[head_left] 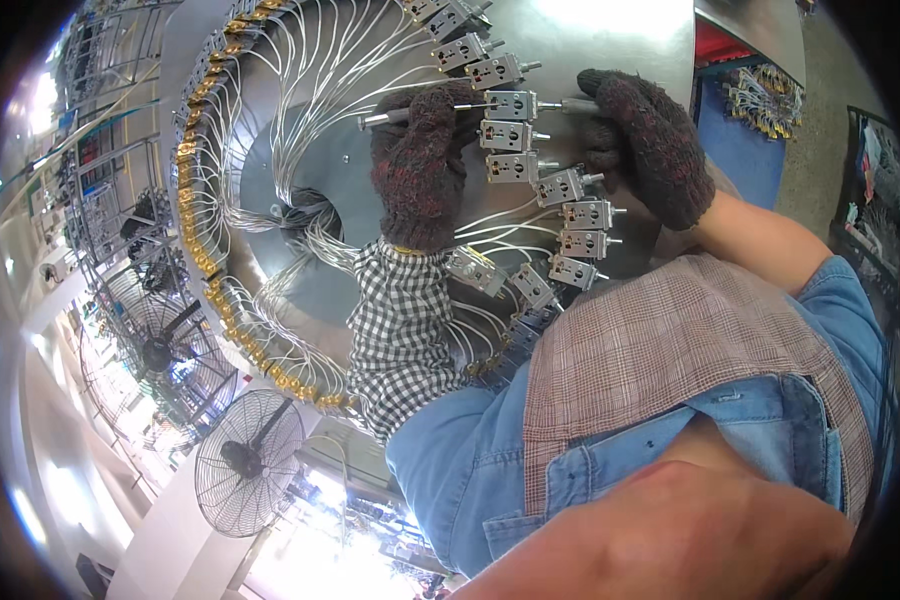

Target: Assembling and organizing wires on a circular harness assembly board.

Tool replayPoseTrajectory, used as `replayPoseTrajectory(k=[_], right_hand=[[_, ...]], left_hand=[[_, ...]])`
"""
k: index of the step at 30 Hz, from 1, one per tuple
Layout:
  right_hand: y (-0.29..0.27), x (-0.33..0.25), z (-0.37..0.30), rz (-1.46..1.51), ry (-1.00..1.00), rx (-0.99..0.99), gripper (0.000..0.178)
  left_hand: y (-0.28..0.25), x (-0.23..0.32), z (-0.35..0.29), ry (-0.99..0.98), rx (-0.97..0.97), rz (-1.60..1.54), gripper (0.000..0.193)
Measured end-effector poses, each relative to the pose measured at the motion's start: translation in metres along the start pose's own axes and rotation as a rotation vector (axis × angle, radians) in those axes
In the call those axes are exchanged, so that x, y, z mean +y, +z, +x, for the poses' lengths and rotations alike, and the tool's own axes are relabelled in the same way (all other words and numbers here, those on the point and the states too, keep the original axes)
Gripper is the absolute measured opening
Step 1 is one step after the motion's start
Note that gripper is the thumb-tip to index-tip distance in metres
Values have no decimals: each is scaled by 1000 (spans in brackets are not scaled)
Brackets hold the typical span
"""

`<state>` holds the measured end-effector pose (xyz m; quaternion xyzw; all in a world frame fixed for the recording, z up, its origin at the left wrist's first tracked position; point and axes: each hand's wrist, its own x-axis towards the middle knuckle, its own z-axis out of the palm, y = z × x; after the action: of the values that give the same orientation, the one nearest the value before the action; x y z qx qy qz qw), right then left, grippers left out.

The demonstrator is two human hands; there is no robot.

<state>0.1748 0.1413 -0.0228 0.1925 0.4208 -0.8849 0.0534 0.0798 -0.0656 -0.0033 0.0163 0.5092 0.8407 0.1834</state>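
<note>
My left hand (420,165), in a dark knitted glove, is closed around a screwdriver-like tool (385,118) with a metal handle. The tool's thin shaft points right and reaches a small metal thermostat-like box (513,104) with a protruding stem. From the other side, my right hand (655,145), gloved the same way, has its fingers around a grey cylindrical piece (578,105) that lines up with the box's stem. The glove partly hides that piece. Similar metal boxes (510,167) stand in a curved row above and below, joined to thin silvery-white lines (305,120).
The lines run from the centre of a round metal table (610,40) to brass-coloured fittings (192,190) along its left rim. At upper right, more wired parts (763,100) lie beside a blue panel (740,150). A caged fan (245,458) stands at lower left.
</note>
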Motion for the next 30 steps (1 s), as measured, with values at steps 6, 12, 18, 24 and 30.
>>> replayPoseTrajectory(k=[6, 12, 18, 24, 30], right_hand=[[3, 3, 1, -15, 21, 30, 32], [5, -1, 3, 55, 48, -6, 36], [5, 5, -3, -7, -41, 139, 33], [7, -12, -1, -557, -273, 15, 37], [16, -6, -3, -120, -122, 183, 38]], left_hand=[[-2, -2, 0, -10, 1, 15, 16], [-4, -1, 4, -16, -63, -92, 18], [-3, -1, 1, -9, -44, 1, 18], [0, 0, 0, 82, -39, 214, 18], [2, 2, 0, -26, -1, 38, 20]])
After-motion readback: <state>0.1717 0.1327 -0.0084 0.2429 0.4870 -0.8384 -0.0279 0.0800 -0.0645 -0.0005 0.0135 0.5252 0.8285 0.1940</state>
